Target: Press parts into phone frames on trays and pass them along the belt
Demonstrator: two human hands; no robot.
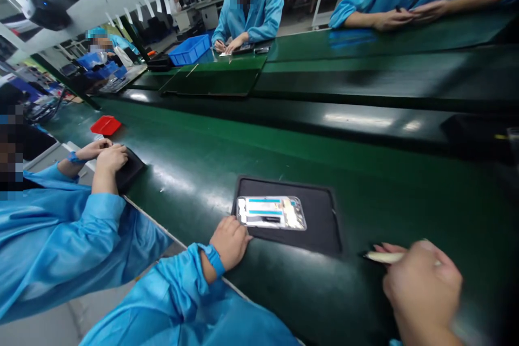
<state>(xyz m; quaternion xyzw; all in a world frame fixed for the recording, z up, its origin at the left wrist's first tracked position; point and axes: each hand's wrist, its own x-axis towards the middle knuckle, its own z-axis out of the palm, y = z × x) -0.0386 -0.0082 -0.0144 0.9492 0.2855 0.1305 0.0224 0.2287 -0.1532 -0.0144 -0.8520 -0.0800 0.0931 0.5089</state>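
A phone frame (271, 213), silvery with blue strips along it, lies on a black rectangular mat (320, 219) with a raised rim. My left hand (230, 243) is closed at the lower left corner of that frame, over the mat's near edge; the fingertips are partly hidden. To the right of the mat, my right hand (424, 281) is wrapped round a cream-coloured, pen-like tool (385, 256) with a dark tip pointing left. The tool is clear of the phone frame, and motion blurs this hand a little.
On my left a co-worker's hands (111, 157) handle a dark mat near a red tray (106, 125). Across the green bench (194, 157), past a dark lengthwise strip (292, 113), sit two other co-workers. A blue bin (190, 50) stands beside one of them.
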